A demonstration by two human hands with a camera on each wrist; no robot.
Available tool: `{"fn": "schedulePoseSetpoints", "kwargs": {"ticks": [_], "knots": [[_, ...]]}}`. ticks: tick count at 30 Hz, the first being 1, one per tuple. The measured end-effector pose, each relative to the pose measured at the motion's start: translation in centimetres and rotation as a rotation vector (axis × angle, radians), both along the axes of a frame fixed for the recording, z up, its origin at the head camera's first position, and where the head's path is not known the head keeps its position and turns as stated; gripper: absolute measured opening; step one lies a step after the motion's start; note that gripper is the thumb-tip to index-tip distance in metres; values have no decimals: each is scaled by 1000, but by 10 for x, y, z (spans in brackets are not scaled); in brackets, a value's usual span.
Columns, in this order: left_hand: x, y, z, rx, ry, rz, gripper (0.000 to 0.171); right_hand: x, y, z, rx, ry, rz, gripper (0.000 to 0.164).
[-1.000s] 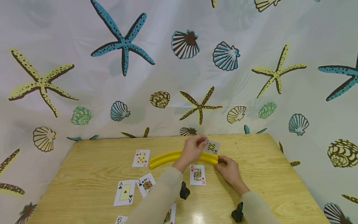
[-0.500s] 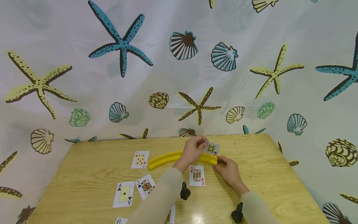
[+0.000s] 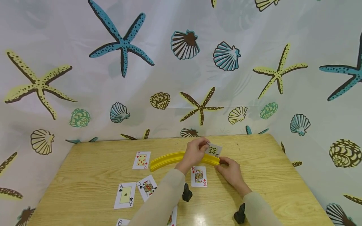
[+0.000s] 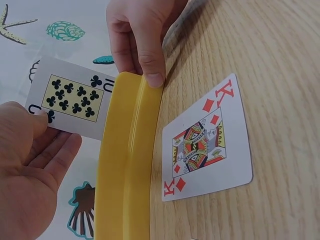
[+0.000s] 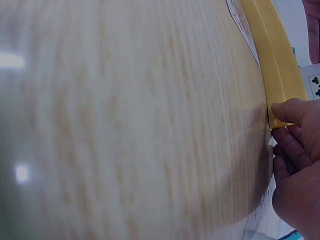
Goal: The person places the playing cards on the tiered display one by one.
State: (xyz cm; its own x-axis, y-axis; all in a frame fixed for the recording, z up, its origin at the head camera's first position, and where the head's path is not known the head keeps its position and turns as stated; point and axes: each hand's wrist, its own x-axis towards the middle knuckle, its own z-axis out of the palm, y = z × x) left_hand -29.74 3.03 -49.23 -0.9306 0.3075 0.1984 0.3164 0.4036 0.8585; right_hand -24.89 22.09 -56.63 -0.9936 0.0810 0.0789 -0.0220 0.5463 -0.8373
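Observation:
My left hand (image 3: 194, 153) pinches the ten of clubs (image 4: 75, 97) at its upper left corner. The card stands upright, its lower edge at the right part of a yellow curved card holder (image 3: 167, 159). Whether that edge sits in the groove is hard to tell. At the holder's right end, my right hand (image 3: 231, 171) grips the tip between thumb and fingers, as the right wrist view also shows. The king of diamonds (image 4: 207, 145) lies face up on the table, just in front of the holder.
Left of the holder lies a seven of diamonds (image 3: 141, 160). An ace of clubs (image 3: 125, 195) and a jack of clubs (image 3: 147, 187) lie nearer. A six (image 3: 123, 222) and a face card (image 3: 172, 217) are partly hidden. A patterned curtain (image 3: 158, 75) hangs behind the wooden table (image 3: 96, 166).
The ten of clubs has sunk slightly toward the holder, hiding more of its lower corner. Both hands keep nearly the same places.

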Motion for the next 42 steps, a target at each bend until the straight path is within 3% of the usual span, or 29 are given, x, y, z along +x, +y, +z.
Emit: {"fn": "schedulePoseSetpoints", "kwargs": {"ticks": [14,24,30,42], "knots": [[2,-8,0,-18,-29,14,18,1,-2,2,-1,-7,5,43],[1,-17,2,-39,-16,-14,23,2,-3,2,8,-13,2,42],[-1,-37,10,-62,55,-12,27,4,-4,4,4,-12,2,43],[5,-100,19,-119,141,71,30,5,-3,4,2,-12,2,43]]}}
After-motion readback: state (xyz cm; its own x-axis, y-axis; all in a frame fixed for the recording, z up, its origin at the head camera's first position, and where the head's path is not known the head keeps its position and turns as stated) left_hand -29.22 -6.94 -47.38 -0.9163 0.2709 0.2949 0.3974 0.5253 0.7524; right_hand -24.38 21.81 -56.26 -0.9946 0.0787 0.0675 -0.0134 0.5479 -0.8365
